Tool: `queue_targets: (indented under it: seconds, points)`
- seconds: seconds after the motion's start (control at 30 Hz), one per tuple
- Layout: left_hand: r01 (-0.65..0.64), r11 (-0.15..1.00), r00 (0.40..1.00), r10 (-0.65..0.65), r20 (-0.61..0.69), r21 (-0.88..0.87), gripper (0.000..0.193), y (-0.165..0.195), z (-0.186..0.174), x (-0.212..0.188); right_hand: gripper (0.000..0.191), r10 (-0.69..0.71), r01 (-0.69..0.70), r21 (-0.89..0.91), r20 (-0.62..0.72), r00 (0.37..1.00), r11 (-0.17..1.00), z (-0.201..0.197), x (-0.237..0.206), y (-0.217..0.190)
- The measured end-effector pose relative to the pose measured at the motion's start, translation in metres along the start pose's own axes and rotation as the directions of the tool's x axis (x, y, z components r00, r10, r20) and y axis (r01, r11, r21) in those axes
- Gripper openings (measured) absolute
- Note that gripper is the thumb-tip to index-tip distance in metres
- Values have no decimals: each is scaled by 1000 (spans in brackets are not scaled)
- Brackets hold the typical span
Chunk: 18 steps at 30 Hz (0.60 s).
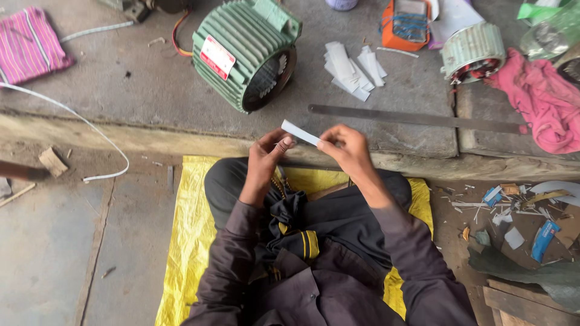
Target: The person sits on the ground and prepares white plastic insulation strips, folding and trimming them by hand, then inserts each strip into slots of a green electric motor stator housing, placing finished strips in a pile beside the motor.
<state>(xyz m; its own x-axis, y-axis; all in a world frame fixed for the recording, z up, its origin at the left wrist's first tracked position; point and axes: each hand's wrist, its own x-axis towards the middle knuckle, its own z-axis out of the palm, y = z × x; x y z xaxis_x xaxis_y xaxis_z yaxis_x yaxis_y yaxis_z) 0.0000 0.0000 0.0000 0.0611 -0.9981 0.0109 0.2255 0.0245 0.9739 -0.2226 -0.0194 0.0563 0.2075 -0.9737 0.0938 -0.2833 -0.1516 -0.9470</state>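
Both my hands hold a small white paper strip (299, 133) above my lap. My left hand (269, 152) pinches its left end and my right hand (345, 148) grips its right end. Just beyond, on the raised concrete ledge, lies a green ribbed motor housing (241, 51) on its side, open end toward me. A pile of similar white paper strips (353, 69) lies to its right. A long flat metal ruler (417, 118) rests along the ledge in front of my right hand.
A smaller green stator (472, 51), an orange meter (408, 24) and a pink cloth (544, 96) sit at the far right. A striped pink cloth (27, 45) and white cable (72, 115) are left. I sit on a yellow sheet (187, 241); scraps litter the floor (519, 217) right.
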Motion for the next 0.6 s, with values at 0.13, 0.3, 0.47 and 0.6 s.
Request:
queue_targets:
  seconds: [0.13,0.3,0.47,0.6]
  points:
    - [229,931,953,-154,262,-284,31,9,13,-12,12,87,-86,87,-10,996,992,-13,-35,-12]
    - [299,897,914,-171,368,-325,29,33,34,-22,13,80,-82,160,20,997,984,-23,-45,-36]
    - [240,913,917,-102,387,-329,21,41,30,-12,12,86,-86,188,13,996,978,-9,-29,-47]
    - [206,921,940,-94,327,-330,18,45,28,-9,12,61,-63,177,16,998,982,-2,-20,-54]
